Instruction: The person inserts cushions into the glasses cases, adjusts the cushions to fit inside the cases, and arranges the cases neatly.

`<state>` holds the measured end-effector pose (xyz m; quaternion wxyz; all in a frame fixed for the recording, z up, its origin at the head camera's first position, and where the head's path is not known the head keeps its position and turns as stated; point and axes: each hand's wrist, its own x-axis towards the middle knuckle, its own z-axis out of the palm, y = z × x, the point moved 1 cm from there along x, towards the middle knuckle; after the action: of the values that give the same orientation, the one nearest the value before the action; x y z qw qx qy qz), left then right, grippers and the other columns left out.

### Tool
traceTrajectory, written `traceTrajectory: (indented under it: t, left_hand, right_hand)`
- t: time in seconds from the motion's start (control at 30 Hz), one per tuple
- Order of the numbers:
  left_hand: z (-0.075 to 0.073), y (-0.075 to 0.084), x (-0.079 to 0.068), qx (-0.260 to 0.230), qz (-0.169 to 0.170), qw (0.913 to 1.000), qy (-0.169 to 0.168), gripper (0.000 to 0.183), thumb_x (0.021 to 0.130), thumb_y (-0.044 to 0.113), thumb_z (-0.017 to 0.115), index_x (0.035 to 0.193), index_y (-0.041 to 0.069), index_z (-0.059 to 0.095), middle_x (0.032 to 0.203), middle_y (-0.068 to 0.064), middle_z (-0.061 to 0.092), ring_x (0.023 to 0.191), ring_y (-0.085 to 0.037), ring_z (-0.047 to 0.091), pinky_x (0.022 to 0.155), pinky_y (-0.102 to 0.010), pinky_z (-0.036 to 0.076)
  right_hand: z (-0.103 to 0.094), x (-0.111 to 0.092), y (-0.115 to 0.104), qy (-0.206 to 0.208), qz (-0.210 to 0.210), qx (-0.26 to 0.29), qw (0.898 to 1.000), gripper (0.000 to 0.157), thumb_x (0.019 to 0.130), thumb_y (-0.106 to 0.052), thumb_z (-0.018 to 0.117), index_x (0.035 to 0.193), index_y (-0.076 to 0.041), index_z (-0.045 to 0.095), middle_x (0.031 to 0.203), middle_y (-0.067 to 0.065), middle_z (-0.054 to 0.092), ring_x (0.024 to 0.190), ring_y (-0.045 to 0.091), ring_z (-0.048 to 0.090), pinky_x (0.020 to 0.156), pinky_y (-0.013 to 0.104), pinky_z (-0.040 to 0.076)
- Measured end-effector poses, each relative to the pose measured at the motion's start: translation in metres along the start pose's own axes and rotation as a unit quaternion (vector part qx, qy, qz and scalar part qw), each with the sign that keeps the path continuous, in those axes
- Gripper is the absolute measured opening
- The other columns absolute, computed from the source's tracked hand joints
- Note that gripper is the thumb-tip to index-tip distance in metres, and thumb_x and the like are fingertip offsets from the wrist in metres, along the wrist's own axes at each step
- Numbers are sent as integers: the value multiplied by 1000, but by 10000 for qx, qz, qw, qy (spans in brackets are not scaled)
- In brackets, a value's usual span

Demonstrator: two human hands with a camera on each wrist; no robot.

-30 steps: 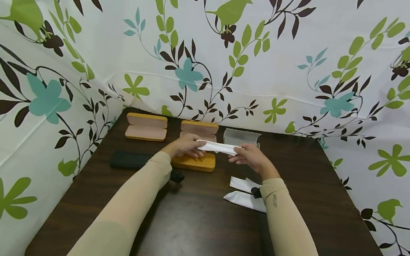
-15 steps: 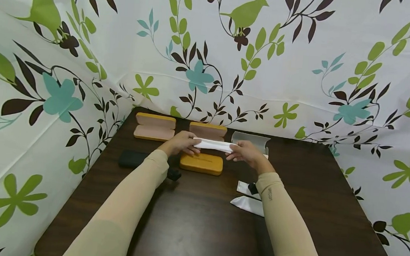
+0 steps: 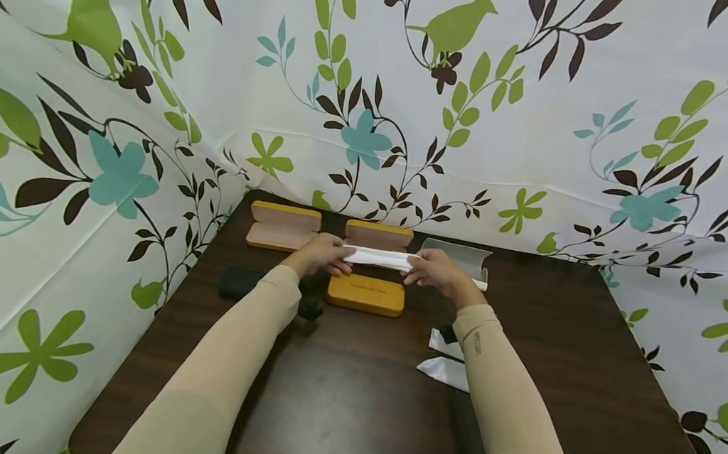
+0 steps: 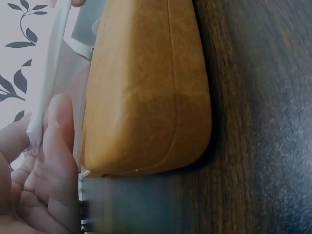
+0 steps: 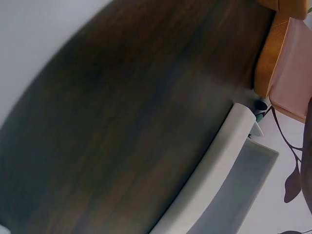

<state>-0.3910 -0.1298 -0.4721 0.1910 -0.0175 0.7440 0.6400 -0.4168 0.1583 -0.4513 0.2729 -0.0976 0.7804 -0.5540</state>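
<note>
A narrow folded white cloth (image 3: 379, 258) is stretched level between both hands in the head view. My left hand (image 3: 322, 254) pinches its left end, thumb and fingers showing clearly in the left wrist view around the cloth (image 4: 51, 63). The right end is pinched by my right hand (image 3: 437, 272), which lies outside the right wrist view. Just below the cloth sits a closed mustard-yellow eyeglass case (image 3: 366, 295), its rounded end large in the left wrist view. An open yellow case (image 3: 379, 237) with pink lining stands behind the cloth, partly hidden.
Another open yellow case (image 3: 283, 228) stands at the back left; an open white case with grey lining (image 3: 461, 254) is at the back right. A black case (image 3: 237, 283) lies beside my left forearm. Two white cloths (image 3: 444, 372) lie partly under my right forearm.
The head view has turned, sliding the table's things rightward in the picture. Relative to the closed yellow case, both hands and the stretched cloth have shifted left, uncovering more of the case.
</note>
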Motion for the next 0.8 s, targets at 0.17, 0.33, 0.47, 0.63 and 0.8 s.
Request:
traceTrajectory:
  t: [0.17,0.33,0.47,0.63,0.8]
  left_hand:
    - [0,-3,8,-83,-253,9996,76,26,103,22,62,110,-4,63,91,-16,73,69,-14,72,62,-25,58]
    - [-2,-4,13,26,-429,9988,235,29,104,22,61,115,-5,64,83,-12,72,65,-13,70,60,-23,57]
    - [-3,-3,16,203,-491,9980,349,29,104,23,61,114,-4,65,80,-10,72,62,-11,68,58,-22,55]
    - [-3,0,19,335,-528,9971,438,29,104,24,61,115,-3,66,83,-9,71,64,-11,68,58,-21,54]
    - [-5,3,23,358,-548,9965,514,29,104,23,61,116,-3,66,87,-10,69,66,-12,68,59,-21,53]
  right_hand:
    - [-3,6,4,57,75,-114,9999,25,109,-20,51,112,4,58,95,11,72,73,13,70,62,24,50]
    - [-3,14,6,246,171,-200,9994,23,108,-19,52,111,3,58,90,7,69,71,13,67,61,24,49]
    - [-2,20,6,279,153,-225,9992,22,108,-17,53,112,4,58,89,8,69,69,13,66,61,23,49]
    - [-3,29,8,440,155,-240,9986,21,107,-15,53,109,4,59,86,8,69,66,12,66,59,22,50]
    - [-5,37,9,717,271,-161,9969,21,107,-14,53,111,5,59,82,7,68,63,12,66,56,21,50]
